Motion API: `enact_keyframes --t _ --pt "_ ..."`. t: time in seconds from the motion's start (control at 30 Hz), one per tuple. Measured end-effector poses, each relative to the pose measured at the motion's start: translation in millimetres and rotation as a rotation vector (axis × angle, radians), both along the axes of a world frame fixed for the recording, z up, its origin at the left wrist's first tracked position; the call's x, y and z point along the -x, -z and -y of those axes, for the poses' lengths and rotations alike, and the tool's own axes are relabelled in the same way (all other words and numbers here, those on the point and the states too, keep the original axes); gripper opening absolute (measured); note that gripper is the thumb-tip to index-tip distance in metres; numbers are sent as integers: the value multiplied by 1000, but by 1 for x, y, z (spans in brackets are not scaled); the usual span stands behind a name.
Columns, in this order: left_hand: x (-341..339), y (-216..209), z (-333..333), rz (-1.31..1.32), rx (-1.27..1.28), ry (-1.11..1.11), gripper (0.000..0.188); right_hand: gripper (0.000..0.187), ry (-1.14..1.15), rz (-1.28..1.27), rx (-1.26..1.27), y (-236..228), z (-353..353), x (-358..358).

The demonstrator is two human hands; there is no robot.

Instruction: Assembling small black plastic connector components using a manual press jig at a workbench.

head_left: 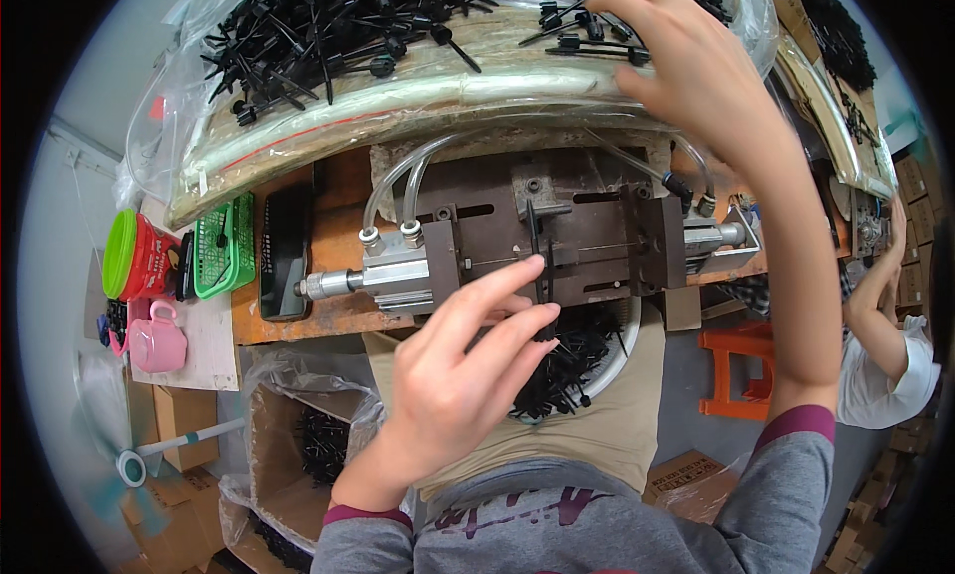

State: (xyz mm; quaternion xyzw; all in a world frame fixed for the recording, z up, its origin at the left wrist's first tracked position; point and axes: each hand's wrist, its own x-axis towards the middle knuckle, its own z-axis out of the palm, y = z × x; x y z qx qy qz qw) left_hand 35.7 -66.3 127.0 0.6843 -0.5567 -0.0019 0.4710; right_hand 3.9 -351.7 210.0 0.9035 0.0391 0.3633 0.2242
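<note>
My left hand (463, 375) is over the front edge of a dark brown metal fixture (587, 241). Its fingers are stretched and apart, with the index fingertip at a thin black plastic stem (534, 238) lying across the fixture's middle; whether it touches the stem I cannot tell. My right hand (686, 62) is raised at the far side, its curved fingers and thumb apart above several loose black plastic stemmed parts (597, 49). A big pile of such black parts (328, 37) spreads left of it on a plastic-wrapped tray (398, 101).
Air cylinders (393, 281) with clear hoses flank the fixture. A bowl of black parts (567, 370) sits at my lap. Left are a green basket (227, 246), a black tray (286, 251) and a pink cup (157, 337). An orange stool (736, 370) and another person (885, 370) are right.
</note>
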Motion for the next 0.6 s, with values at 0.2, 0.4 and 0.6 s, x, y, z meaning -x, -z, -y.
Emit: enact_keyframes --t 0.2,0.4,0.6 --pt "16 25 2 88 -54 -53 29 51 454 -771 -231 -30 17 -71" --pt "17 39 9 196 -65 -154 29 28 436 -661 -258 -22 18 -94" --pt "19 45 19 330 -97 -111 27 18 -20 -599 -266 -23 16 -87"
